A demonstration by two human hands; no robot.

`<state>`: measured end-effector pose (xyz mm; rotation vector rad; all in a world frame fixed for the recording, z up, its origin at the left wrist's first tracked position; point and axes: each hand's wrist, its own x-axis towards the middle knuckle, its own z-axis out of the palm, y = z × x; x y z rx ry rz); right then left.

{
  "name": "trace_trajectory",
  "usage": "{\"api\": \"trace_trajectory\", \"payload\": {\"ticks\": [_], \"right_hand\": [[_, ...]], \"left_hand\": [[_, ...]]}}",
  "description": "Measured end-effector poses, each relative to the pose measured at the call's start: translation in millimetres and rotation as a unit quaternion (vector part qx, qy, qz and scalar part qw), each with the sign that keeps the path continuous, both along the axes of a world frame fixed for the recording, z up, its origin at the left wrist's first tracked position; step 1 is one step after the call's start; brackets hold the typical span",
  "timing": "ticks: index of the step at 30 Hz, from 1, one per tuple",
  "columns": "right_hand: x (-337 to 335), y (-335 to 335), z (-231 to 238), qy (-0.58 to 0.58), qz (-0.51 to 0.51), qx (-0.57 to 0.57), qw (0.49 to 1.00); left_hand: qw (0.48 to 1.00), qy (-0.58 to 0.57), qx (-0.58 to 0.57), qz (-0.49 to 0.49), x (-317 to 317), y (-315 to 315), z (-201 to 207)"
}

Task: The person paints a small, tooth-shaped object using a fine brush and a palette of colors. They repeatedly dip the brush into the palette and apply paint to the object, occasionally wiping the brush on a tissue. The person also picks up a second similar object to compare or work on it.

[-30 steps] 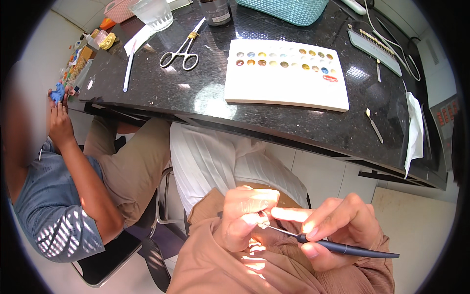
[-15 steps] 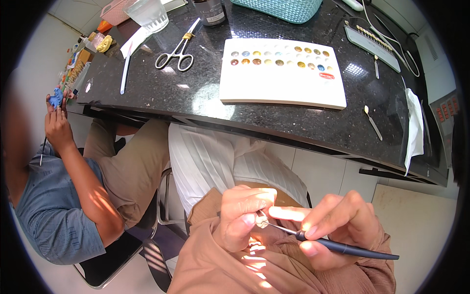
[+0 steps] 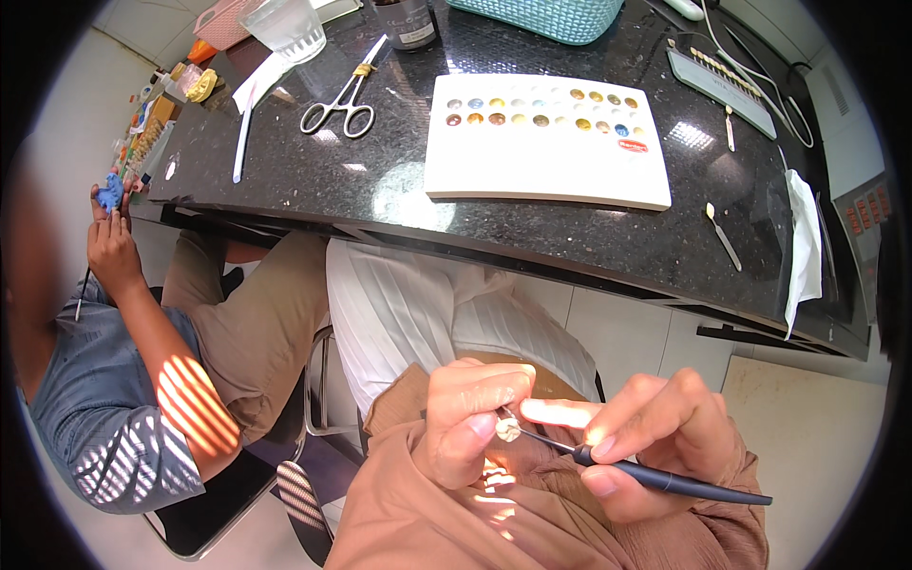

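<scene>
While our hands stay low over our lap at six o'clock, little has shifted since a second ago: our left hand [image 3: 470, 418] still pinches the small pale tooth-like piece [image 3: 508, 429] between thumb and forefinger, grip closed tight on it, and our right hand [image 3: 646, 442] still holds the dark-handled fine brush [image 3: 665, 482] pen-fashion, grip closed around the handle, its thin tip now touching the piece where before it sat just beside it. We judge from this that the fine work on the piece is under way and calls for a steady hand more than for any reach. Only the view has tipped a little, so the black speckled counter [image 3: 380, 180] sits slightly lower in frame. On it, at twelve o'clock, lies the white palette [image 3: 546, 166] with its rows of small coloured wells; at eleven o'clock lie the metal scissor-like forceps [image 3: 342, 104], with a clear glass [image 3: 285, 24] beyond; at one o'clock rests a turquoise basket [image 3: 560, 14]. A long shade strip [image 3: 717, 81] and a small metal spatula [image 3: 722, 237] lie toward two o'clock, and a white tissue [image 3: 803, 252] hangs over the counter's edge at three o'clock. At nine o'clock another person in a grey shirt sits beside us, a hand [image 3: 114, 252] raised near a blue object [image 3: 111, 190]. Pale floor tiles show below.
</scene>
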<state>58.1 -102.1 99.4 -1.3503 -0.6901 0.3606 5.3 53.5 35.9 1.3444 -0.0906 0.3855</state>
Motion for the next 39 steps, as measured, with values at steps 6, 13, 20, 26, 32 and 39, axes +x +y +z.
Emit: {"api": "trace_trajectory", "payload": {"ticks": [6, 13, 20, 26, 32, 39], "right_hand": [[-0.8, -1.0, 0.2, 0.013, -0.002, 0.002, 1.000], [-0.2, 0.1, -0.9, -0.005, -0.008, 0.010, 1.000], [0.1, -0.7, -0.8, -0.020, 0.010, -0.001, 1.000], [0.2, 0.1, -2.5, 0.000, -0.010, 0.025, 1.000], [-0.4, 0.7, -3.4, -0.004, -0.004, 0.021, 1.000], [2.4, 6.3, 0.9, 0.048, 0.016, 0.044, 0.998]], "left_hand": [[0.999, 0.008, 0.000, -0.031, 2.0, 3.1, 4.5], [0.999, 0.007, -0.014, -0.037, 1.3, 2.0, 2.9], [0.999, -0.001, -0.010, -0.032, 0.7, 1.6, 1.6], [0.999, -0.015, 0.001, -0.043, 1.0, 4.7, 1.5], [0.999, -0.053, 0.001, 0.005, 0.8, -0.5, -3.3], [0.998, -0.061, 0.001, 0.022, 0.7, -3.0, -2.3]]}}
